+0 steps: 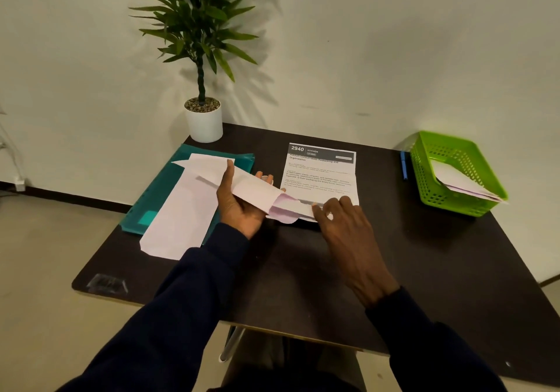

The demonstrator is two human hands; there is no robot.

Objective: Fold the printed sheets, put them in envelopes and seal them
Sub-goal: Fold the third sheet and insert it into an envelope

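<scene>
My left hand [239, 203] grips a white envelope [251, 187] from below, thumb on top, its open mouth pointing right. A folded sheet [304, 209] sticks out of that mouth, and my right hand [342, 221] pinches its end with the fingertips. Beyond them a printed sheet [321, 170] headed "2940 KITCHEN" lies flat on the dark table [394, 255]. Another long white envelope [181, 212] lies to the left, over a teal folder [163, 191].
A green plastic basket [454, 173] holding envelopes stands at the table's right back. A blue pen [403, 165] lies beside it. A potted plant [203, 118] stands at the back left corner against the wall.
</scene>
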